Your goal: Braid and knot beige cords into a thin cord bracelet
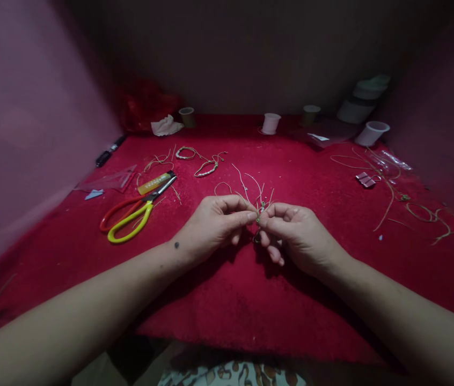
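My left hand [221, 219] and my right hand [291, 228] meet over the middle of the red-covered table, thumbs and forefingers pinched. Between the fingertips is a knotted cord bracelet [262, 208], olive green with whitish strands. Both hands grip it near a small knot. Loose cord ends stick up and away from it, and a small loop hangs below the fingers. Much of the bracelet is hidden by my fingertips. Beyond my hands lie two finished-looking braided cord bracelets [206, 170], white and green.
Scissors [130, 219] with red and yellow handles and a yellow lighter [152, 183] lie left. A marker [110, 151] is farther back. Thread spools [271, 124] and a bottle [361, 101] stand along the back. At right are a binder clip [366, 180] and tangled cords [432, 214].
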A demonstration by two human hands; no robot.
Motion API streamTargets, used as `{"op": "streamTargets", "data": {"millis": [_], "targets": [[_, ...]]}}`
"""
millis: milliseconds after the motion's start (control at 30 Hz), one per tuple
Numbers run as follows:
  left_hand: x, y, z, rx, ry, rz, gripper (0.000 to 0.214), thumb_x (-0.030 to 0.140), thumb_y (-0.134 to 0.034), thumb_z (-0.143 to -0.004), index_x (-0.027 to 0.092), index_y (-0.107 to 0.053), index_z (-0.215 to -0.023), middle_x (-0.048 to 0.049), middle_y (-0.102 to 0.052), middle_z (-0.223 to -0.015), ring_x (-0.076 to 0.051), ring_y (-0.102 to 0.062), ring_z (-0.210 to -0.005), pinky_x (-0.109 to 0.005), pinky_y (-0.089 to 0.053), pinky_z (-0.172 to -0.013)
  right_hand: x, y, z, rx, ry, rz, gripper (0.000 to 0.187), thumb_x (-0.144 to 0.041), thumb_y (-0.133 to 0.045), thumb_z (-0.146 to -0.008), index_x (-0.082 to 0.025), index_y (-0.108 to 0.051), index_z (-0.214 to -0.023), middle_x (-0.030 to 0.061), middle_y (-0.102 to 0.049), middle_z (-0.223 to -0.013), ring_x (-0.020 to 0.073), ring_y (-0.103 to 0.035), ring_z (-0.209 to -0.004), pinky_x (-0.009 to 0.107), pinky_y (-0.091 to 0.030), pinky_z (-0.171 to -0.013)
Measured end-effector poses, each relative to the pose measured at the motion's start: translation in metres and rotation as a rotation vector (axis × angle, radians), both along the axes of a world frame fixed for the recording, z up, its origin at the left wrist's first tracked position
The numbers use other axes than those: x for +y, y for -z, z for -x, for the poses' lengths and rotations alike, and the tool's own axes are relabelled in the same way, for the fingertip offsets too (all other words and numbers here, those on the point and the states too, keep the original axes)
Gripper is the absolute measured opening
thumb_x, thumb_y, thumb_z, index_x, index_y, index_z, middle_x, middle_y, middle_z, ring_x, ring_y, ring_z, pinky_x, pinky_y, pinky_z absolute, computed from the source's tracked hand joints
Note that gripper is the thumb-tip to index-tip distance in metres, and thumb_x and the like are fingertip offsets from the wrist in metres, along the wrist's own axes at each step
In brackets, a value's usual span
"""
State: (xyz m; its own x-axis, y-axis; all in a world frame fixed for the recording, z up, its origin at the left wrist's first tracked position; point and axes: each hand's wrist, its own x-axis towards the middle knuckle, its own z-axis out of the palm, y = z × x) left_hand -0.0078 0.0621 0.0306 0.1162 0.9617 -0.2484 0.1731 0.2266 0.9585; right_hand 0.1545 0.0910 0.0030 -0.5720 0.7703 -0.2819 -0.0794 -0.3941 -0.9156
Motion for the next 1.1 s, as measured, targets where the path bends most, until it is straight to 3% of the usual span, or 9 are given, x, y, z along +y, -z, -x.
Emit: {"op": "streamTargets", "data": {"millis": [433, 667, 1100], "targets": [[-0.0011, 0.0041, 0.0007, -0.087, 0.045, 0.103, 0.018, 0.032, -0.052, -0.083, 0.015, -0.056, -0.077, 0.0049, -0.048, -0.043, -0.004, -0.035, -0.033, -0.016, -0.027, -0.034, 0.0004, 0.0016, -0.0012, 0.017, -0.03, -0.01, 0.015, -0.026, -0.058, -0.08, -0.016, -0.053, -0.069, -0.0036, -0.058, -0.051, 0.0069, -0.049, -0.032, 0.015, -0.035, -0.029], [0.0001, 0.0057, 0.0003, -0.158, 0.037, 0.083, 0.015, 0.027, -0.052, -0.083, 0.014, -0.054, -0.077, -0.001, -0.06, -0.067, -0.004, -0.044, -0.038, -0.015, -0.031, -0.033, 0.002, 0.0027, -0.0006, 0.084, -0.041, -0.003, 0.014, -0.024, -0.057, -0.081, -0.014, -0.057, -0.071, -0.0018, -0.059, -0.053, 0.0066, -0.05, -0.033, 0.015, -0.038, -0.031], [-0.0001, 0.007, -0.0007, -0.192, 0.05, 0.079, 0.013, 0.026, -0.05, -0.084, 0.014, -0.051, -0.079, -0.0005, -0.06, -0.067, -0.004, -0.046, -0.037, -0.015, -0.031, -0.03, 0.0028, 0.0028, -0.0007, 0.096, -0.043, 0.008, 0.014, -0.024, -0.057, -0.081, -0.015, -0.057, -0.071, -0.0017, -0.06, -0.054, 0.0066, -0.051, -0.033, 0.015, -0.037, -0.03]]}}
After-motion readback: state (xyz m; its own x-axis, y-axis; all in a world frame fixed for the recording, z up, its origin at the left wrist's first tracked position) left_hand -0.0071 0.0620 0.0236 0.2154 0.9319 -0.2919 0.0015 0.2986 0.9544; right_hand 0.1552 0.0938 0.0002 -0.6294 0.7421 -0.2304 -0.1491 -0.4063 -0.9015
